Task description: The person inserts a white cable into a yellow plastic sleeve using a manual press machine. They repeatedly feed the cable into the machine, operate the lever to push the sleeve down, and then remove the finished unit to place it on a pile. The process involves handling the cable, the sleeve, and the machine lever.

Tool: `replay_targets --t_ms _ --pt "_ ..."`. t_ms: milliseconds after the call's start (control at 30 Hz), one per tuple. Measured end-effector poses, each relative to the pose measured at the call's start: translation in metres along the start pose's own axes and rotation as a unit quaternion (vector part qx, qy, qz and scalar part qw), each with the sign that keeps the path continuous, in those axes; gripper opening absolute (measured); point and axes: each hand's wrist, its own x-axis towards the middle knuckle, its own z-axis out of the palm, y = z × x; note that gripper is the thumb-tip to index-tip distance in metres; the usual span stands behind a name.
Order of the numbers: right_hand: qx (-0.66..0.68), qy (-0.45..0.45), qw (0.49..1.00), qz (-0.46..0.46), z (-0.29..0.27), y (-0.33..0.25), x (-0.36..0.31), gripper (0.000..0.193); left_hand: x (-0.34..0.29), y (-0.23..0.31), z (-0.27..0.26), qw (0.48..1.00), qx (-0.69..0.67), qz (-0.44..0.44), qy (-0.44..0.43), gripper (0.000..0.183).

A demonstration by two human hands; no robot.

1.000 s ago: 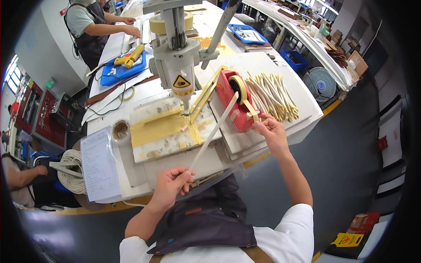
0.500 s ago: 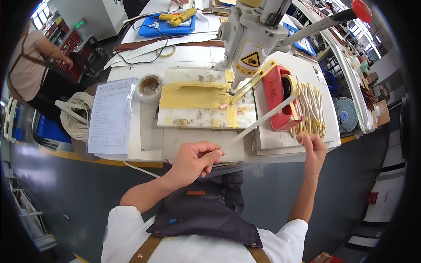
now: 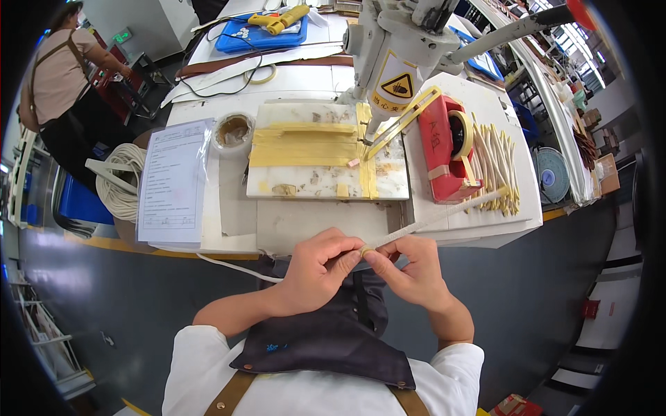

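Observation:
A length of white cord (image 3: 444, 215) slants up and to the right across the table's front edge, its far end banded in yellow. My left hand (image 3: 318, 269) pinches its near end between thumb and fingers. Close against it, my right hand (image 3: 411, 269) is closed on the same end, thumb tip beside thumb tip. Between the two thumbs shows a small bit of yellowish tape (image 3: 366, 249) round the cord; my fingers hide the rest. Past the cord stands a red tape dispenser (image 3: 438, 156) with a roll of yellow tape (image 3: 458, 133).
Several taped cord pieces (image 3: 494, 163) lie right of the dispenser. A grey lever press (image 3: 399, 59) stands behind a stained white board (image 3: 326, 184) with yellow tape strips. At left are a paper sheet (image 3: 175, 184), a clear tape roll (image 3: 234, 133) and coiled cord (image 3: 125, 173). Another person (image 3: 66, 83) stands far left.
My right hand has come from beside the dispenser to the cord's near end, meeting my left. The cord's far end has swung lower and to the right.

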Motion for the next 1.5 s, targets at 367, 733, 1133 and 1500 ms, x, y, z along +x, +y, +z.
replay_targets --t_ms 367,733,1133,1500 --pt "-0.114 0.027 0.980 -0.161 -0.009 -0.006 0.001 0.014 0.004 0.002 0.003 0.983 0.083 0.159 0.028 0.016" --pt "-0.090 0.024 0.976 -0.196 -0.013 -0.005 0.007 0.014 0.001 0.004 0.010 0.949 0.178 0.238 0.108 0.013" --pt "0.160 -0.018 0.986 -0.043 -0.001 0.032 0.001 0.067 -0.007 0.013 0.003 0.955 -0.145 -0.184 -0.182 0.027" --pt "0.298 0.005 0.954 0.032 0.012 0.036 -0.014 0.055 -0.005 0.011 -0.002 0.980 0.154 0.123 -0.019 0.023"
